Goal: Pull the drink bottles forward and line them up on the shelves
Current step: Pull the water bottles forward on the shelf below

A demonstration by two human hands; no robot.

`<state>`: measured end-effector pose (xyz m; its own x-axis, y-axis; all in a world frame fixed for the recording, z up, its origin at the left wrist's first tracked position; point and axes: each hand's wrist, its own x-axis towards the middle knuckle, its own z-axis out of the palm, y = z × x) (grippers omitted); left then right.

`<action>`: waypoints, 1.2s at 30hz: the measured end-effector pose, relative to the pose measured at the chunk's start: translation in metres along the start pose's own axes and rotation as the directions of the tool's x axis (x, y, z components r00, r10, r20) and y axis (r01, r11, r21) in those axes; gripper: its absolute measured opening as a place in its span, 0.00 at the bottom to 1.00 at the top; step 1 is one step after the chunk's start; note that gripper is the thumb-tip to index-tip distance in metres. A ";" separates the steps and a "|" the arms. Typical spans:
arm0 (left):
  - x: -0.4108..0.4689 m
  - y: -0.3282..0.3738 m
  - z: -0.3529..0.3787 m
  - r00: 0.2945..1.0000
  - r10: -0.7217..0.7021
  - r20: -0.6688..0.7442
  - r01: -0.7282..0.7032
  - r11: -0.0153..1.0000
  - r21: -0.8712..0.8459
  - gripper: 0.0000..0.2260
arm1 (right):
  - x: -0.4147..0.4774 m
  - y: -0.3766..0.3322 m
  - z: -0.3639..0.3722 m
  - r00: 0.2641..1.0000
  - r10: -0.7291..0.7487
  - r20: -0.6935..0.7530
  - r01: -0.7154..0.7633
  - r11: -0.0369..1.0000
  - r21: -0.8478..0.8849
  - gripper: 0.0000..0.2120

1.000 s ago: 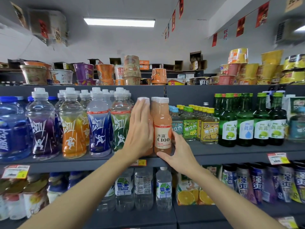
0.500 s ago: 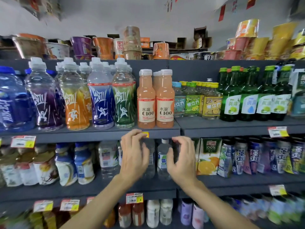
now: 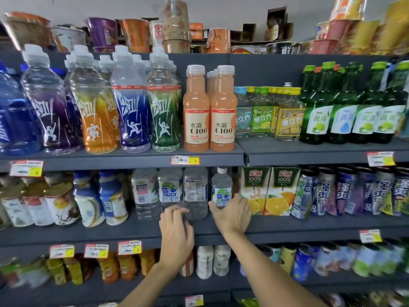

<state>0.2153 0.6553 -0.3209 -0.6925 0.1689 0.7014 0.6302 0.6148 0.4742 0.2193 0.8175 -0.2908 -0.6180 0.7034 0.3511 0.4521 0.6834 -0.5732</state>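
Note:
On the middle shelf [image 3: 309,227] stand several clear water bottles [image 3: 195,191], set back from the edge. To their right is a small white-capped bottle [image 3: 221,187]. My right hand [image 3: 232,214] wraps its base, thumb on the left and fingers on the right. My left hand [image 3: 177,229] is seen from the back, its fingers curled against the lower left of a clear water bottle; whether it grips is hidden. Two peach C100 bottles [image 3: 195,120] stand side by side at the front of the upper shelf.
Orange juice cartons [image 3: 267,191] stand right beside my right hand, with a row of cans [image 3: 345,191] further right. Sport drink bottles [image 3: 130,111] and green glass bottles [image 3: 318,107] fill the upper shelf. Blue-capped bottles [image 3: 110,196] stand left. Price tags [image 3: 184,160] line the shelf edges.
Both hands left the peach bottles on the upper shelf and dropped to the middle shelf. The view tilted down, and my right hand closed around the small white-capped bottle.

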 end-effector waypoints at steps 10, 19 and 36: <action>-0.006 0.004 0.022 0.967 -0.252 -0.026 0.252 0.968 -0.006 0.13 | 0.002 0.016 0.006 1.000 -0.014 -0.018 0.014 1.000 0.008 0.27; 0.023 0.044 0.070 0.753 -0.655 -0.059 0.656 0.740 0.149 0.38 | 0.001 0.048 -0.007 0.993 -0.086 0.078 0.079 0.994 0.081 0.34; 0.040 0.050 0.116 0.612 -0.757 -0.229 0.791 0.593 0.153 0.40 | 0.013 0.081 0.001 0.952 -0.220 0.212 0.170 0.958 0.232 0.31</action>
<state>0.1778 0.7823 -0.3307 -0.8205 -0.5385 0.1919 -0.2275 0.6156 0.7545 0.2471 0.8817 -0.3334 -0.8242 0.4782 0.3034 0.1793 0.7286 -0.6610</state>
